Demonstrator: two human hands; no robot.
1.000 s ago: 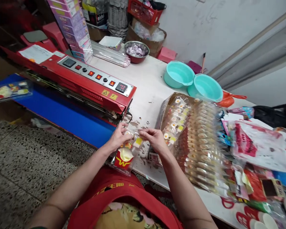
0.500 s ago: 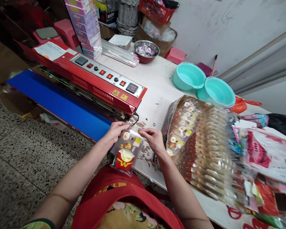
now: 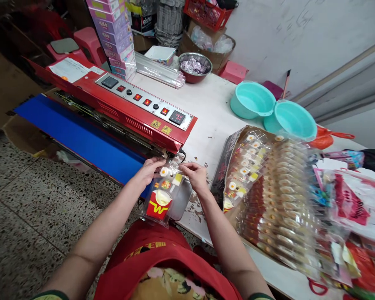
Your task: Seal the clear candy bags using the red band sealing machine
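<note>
Between my two hands hangs a clear plastic bag (image 3: 159, 202) with a red fries-box charm, a fried egg, a popsicle and other small food pieces inside. My left hand (image 3: 151, 170) pinches its upper left corner, close to the feed end of the red band sealing machine (image 3: 137, 108). At the upper right corner, my right hand (image 3: 194, 174) pinches the bag's edge between thumb and fingers. The bag's top edge lies just below the machine's near right end; I cannot tell whether it is inside the machine. A grey phone-like slab (image 3: 181, 201) shows partly behind the bag.
Right of my hands, a cardboard box (image 3: 226, 154) holds many similar filled bags (image 3: 281, 204) in rows. Two turquoise basins (image 3: 253, 99) stand behind it. The machine's blue conveyor belt (image 3: 78, 137) runs off to the left. Stacked purple boxes (image 3: 117, 37) and a metal bowl (image 3: 195, 66) stand farther back.
The bag has moved slightly left and up towards the machine's end, both hands with it. More of the grey slab behind it now shows. The whole view has shifted a little.
</note>
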